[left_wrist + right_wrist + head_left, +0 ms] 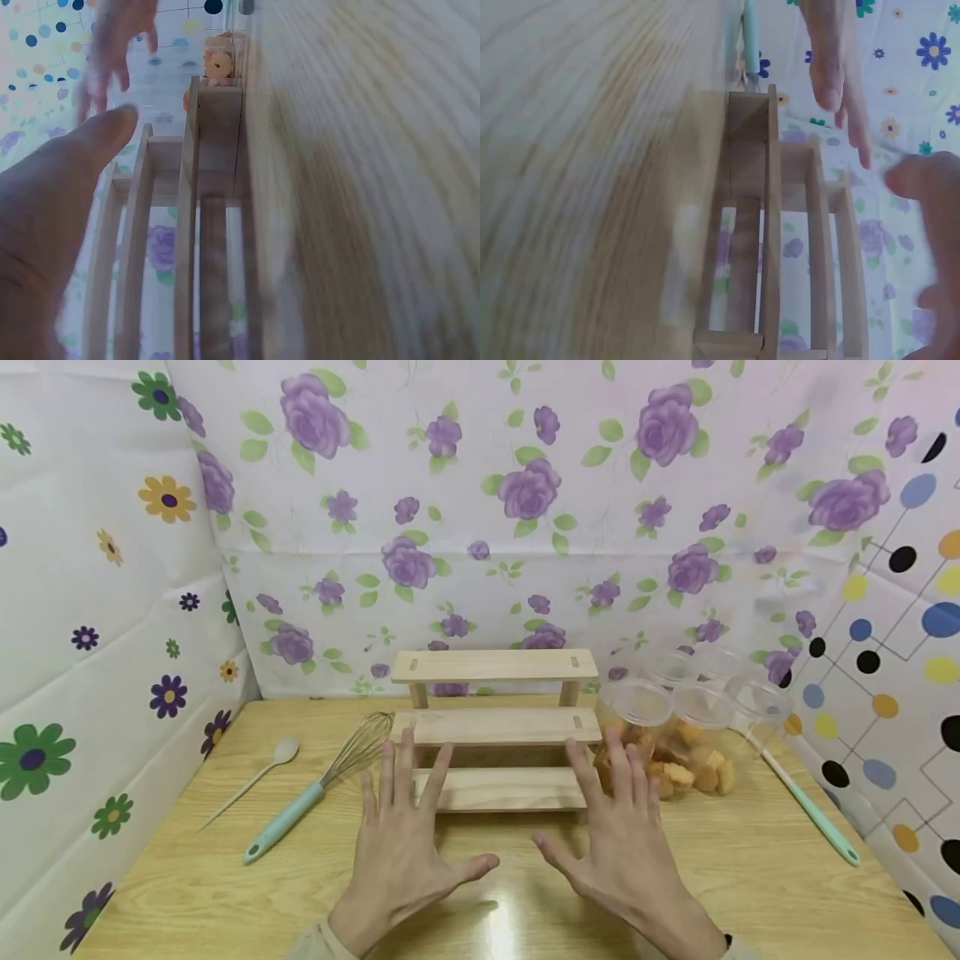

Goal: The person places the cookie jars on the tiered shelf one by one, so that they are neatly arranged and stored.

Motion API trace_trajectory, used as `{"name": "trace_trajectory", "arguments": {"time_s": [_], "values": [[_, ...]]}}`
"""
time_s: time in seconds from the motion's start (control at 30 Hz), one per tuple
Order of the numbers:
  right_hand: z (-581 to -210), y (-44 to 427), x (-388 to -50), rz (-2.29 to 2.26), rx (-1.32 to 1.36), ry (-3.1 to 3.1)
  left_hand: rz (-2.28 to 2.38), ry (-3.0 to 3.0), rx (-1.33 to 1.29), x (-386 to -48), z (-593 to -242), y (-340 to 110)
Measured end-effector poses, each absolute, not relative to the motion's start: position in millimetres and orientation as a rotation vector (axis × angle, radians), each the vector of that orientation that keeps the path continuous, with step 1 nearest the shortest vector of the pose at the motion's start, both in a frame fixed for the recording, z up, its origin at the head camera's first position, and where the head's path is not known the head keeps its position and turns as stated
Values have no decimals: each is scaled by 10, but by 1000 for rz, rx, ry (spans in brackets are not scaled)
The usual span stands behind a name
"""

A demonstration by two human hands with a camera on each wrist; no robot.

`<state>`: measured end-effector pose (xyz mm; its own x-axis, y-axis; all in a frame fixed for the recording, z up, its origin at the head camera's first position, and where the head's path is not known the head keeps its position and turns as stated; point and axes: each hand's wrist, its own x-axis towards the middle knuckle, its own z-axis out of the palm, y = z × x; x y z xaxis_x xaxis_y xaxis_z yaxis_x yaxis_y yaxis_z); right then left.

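Observation:
A small three-step wooden rack [495, 725] stands on the table, its steps rising toward the back. My left hand [401, 852] is held over the table in front of the rack's left end, fingers spread and thumb pointing inward. Opposite it, my right hand [626, 852] spreads its fingers the same way near the right end. Neither hand holds anything. Both wrist views show the hands raised off the tabletop, with the rack [187, 225] just beyond the left thumb [97, 142]. From the right wrist, the rack [772, 225] and the right thumb [911, 176] also show.
Several clear plastic jars [702, 703] with orange-brown snack pieces [678, 775] stand right of the rack. A whisk [300, 810] and a pale spoon [281, 752] lie left; a green-handled utensil [817, 818] lies far right. Patterned cloth [480, 510] hangs behind the wooden table [495, 877].

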<state>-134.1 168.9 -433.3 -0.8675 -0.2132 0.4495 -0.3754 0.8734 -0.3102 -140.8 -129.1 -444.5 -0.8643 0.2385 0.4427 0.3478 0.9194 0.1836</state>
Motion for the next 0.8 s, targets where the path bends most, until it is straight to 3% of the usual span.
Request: {"name": "trace_trajectory", "arguments": {"time_s": [0.4,0.6,0.8], "values": [[-3828,2124,-1627,1023,682,-1769,-1020,-2198,-404,-1703,-4450,-1637],[-3483,2554,-1640,1363,565,-1620,-1296,-2293,-276,-1801,-4619,-1889],[-3498,3051,-1751,1539,462,-1509,-1605,-2359,-216,-1857,-4777,-2034]]}}
